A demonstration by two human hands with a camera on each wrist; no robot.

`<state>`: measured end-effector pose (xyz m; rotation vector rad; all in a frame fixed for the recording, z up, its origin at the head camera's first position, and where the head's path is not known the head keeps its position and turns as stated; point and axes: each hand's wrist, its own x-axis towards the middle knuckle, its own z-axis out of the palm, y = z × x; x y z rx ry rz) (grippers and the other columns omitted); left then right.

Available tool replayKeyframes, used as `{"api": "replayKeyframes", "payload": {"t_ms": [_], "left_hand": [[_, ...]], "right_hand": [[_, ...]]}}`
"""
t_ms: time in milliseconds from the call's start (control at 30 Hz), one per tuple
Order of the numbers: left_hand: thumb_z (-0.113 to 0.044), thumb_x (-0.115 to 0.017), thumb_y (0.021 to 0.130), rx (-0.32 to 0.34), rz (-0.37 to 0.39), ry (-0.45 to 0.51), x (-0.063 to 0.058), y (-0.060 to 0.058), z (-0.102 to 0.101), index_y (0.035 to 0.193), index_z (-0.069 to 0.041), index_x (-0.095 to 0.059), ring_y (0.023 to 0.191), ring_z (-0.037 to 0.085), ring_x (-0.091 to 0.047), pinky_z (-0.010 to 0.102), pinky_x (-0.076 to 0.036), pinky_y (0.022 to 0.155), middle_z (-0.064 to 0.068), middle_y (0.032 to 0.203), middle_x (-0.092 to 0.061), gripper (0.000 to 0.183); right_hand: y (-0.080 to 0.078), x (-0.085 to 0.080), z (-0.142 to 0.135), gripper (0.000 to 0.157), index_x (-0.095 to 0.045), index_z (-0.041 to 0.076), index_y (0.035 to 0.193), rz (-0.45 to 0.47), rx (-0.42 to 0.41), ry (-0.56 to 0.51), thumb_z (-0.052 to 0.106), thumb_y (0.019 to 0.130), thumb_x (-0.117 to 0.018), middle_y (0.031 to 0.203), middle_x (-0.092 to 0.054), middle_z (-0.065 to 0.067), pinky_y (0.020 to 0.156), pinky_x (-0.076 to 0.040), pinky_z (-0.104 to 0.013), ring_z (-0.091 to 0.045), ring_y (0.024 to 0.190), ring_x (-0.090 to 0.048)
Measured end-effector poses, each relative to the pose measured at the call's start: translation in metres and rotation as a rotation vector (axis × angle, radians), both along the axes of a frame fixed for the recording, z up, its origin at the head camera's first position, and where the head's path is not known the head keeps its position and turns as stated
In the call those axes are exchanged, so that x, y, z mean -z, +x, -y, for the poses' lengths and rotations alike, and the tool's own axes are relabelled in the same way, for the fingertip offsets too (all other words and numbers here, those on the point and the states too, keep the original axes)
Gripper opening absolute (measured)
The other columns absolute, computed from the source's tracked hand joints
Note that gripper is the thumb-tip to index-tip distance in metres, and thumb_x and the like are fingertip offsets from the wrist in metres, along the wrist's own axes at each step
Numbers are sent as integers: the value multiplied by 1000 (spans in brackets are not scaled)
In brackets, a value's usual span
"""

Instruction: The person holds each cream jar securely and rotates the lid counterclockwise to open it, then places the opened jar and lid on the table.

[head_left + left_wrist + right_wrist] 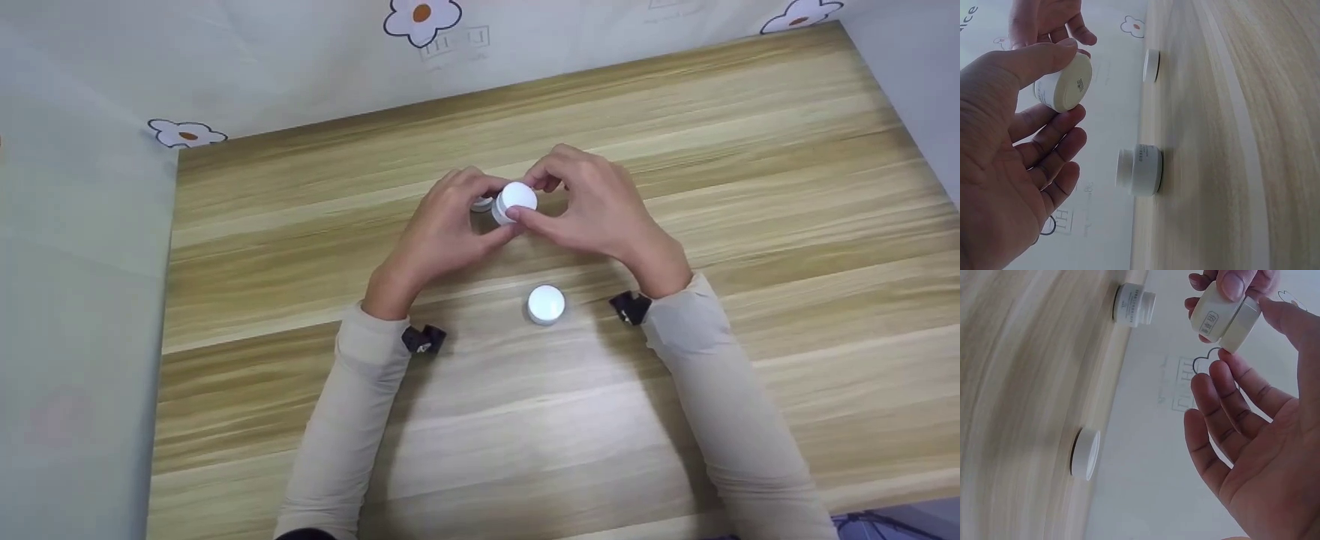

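Observation:
Up off the table, a white cream jar (504, 213) with printed lettering is between the two hands, its lid (1240, 328) on top. My left hand (442, 225) grips the jar's body between thumb and fingers. From the other side, the thumb and index finger of my right hand (600, 206) pinch the lid; its other fingers are loosely bent in the right wrist view. A second white jar (1145, 170), its narrower neck bare, stands on the table, partly hidden behind my left hand in the head view. Nearer my body, a round white lid (546, 305) lies on the table.
The wood-grain table (787, 315) spreads out around both arms. A pale cloth (300, 60) with printed flowers rises along its back edge and left side. Small black cameras (424, 340) sit on both wrists.

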<state>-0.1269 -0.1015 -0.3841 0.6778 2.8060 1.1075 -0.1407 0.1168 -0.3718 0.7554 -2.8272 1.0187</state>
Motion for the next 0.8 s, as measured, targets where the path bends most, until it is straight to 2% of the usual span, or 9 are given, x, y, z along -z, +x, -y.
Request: {"api": "replayKeyframes", "payload": {"t_ms": [133,300,433,567,800], "left_hand": [[-45,-77,86,3,2,-6,0,0,0,126,-19,-69,107,20,-57,33,-45,96,-2,110,-67,49],[-43,-76,87,6,-11,5,1,0,0,125,-18,-69,107,21,-57,33,-45,95,-1,110,-67,46],[-44,-77,87,6,-10,9,2,0,-1,125,-18,-69,109,21,-58,33,-45,97,-2,111,-68,47],[-44,-77,86,4,3,1,2,0,-1,126,-19,-69,111,20,-58,33,-45,99,-3,113,-69,48],[-45,-77,86,4,-5,-1,2,0,-1,125,-19,-70,109,22,-59,33,-45,97,-2,111,-69,48]], "right_hand": [[1,0,0,39,-73,19,107,-7,-32,-3,51,84,-75,100,-70,1,79,-50,-36,-17,95,-66],[1,-1,0,57,-69,17,119,4,-1,9,61,83,-72,104,-70,-1,81,-50,-38,-16,96,-66],[1,0,0,60,-71,19,108,13,59,33,71,78,-71,101,-70,-1,77,-48,-37,-18,93,-66],[1,0,1,54,-72,19,96,15,62,45,70,78,-72,97,-71,-1,74,-48,-36,-21,90,-66],[1,1,1,46,-73,18,98,6,22,13,61,82,-73,99,-71,0,75,-48,-35,-18,92,-67]]}}
